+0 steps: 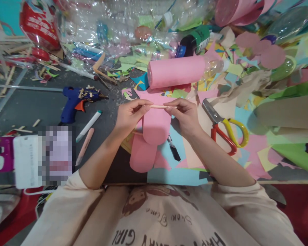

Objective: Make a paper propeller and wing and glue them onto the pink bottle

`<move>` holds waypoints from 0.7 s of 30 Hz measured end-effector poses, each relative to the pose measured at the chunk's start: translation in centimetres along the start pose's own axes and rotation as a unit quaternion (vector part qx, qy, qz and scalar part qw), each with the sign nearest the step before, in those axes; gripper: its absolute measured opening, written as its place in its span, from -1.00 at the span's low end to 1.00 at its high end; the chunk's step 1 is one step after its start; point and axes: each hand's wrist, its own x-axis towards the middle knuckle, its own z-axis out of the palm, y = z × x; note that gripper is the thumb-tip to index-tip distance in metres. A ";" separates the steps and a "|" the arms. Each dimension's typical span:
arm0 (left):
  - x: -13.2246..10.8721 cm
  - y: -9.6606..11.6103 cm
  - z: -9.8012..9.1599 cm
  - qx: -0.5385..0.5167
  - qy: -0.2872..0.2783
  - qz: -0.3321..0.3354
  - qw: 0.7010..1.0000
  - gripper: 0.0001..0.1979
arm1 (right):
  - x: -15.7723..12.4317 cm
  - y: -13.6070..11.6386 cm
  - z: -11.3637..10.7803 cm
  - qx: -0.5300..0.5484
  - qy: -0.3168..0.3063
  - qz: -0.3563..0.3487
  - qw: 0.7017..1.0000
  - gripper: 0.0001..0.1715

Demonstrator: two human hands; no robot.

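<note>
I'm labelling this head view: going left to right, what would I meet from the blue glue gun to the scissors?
Blue glue gun, left hand, pale stick, right hand, scissors with red and yellow handles.

One held stick (157,107), one glue gun (69,106) (and one pair of scissors (215,117)).

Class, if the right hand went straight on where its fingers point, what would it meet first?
Probably the left hand, which faces the right hand along the pale rod both hold; depth is unclear.

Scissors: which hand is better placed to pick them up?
Probably the right hand: the scissors lie just to its right, farther from the left hand. Both hands pinch the stick, though.
</note>
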 end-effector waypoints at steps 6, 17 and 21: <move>-0.2 0.1 0.0 0.025 -0.013 -0.004 1.000 -0.82 | -0.1 0.0 -0.1 -0.023 -0.011 0.009 1.000 -0.65; 0.2 -0.8 -0.1 0.006 0.084 0.065 0.994 -0.71 | 0.0 0.3 -0.1 -0.004 -0.008 0.003 1.000 -0.68; 0.9 -1.3 -0.9 0.029 0.183 0.050 0.981 -0.68 | 0.3 0.5 -0.2 0.007 0.066 0.002 0.998 -0.63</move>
